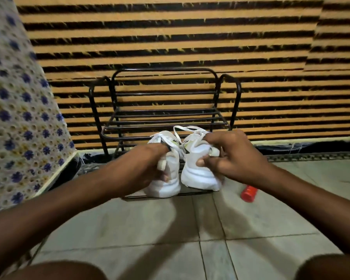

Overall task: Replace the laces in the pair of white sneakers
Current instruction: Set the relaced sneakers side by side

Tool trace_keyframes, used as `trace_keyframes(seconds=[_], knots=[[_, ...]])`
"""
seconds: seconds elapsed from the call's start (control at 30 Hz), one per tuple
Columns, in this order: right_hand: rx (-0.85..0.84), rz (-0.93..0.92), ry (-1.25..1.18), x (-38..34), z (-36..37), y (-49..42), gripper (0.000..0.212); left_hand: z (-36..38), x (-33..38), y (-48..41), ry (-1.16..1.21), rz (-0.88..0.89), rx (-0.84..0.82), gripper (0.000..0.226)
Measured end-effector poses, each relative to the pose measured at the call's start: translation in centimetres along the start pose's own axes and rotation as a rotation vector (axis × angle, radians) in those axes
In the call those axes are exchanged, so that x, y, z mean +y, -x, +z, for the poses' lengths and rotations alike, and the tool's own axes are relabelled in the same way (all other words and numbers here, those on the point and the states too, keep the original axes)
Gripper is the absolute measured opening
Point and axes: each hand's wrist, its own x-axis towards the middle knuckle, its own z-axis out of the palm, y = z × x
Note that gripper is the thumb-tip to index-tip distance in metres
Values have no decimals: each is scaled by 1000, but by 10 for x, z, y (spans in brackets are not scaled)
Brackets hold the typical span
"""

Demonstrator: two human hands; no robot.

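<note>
Two white sneakers stand side by side, heels towards me, on the lowest rung of a black metal rack [237, 91]. My left hand [141, 168] grips the left sneaker [166, 186] at its heel, fingers reaching into the collar. My right hand [228, 156] grips the right sneaker [198, 174] the same way, thumb on the heel and fingers over the collar. White laces [187, 129] loop above the right sneaker's tongue. Both toes are hidden behind the heels and my hands.
A red cylindrical object [249, 193] lies on the tiled floor [170, 229] to the right of the rack. An orange and black striped cloth [170, 37] hangs behind. At left stands a surface draped in a blue-flowered cloth [14, 118]. My knees fill the bottom corners.
</note>
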Motion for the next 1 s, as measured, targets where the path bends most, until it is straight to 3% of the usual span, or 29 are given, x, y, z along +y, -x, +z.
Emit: trace_keyframes(seconds=[0.33, 0.67, 1.0], knots=[[14, 2, 118, 32, 4, -71, 22, -27, -56, -53, -72, -56, 139, 29], [-3, 82, 268, 113, 40, -158, 22, -15, -153, -125, -98, -168, 148, 30], [-4, 87, 265, 172, 76, -202, 43, -1, -211, -171, -137, -186, 137, 36]])
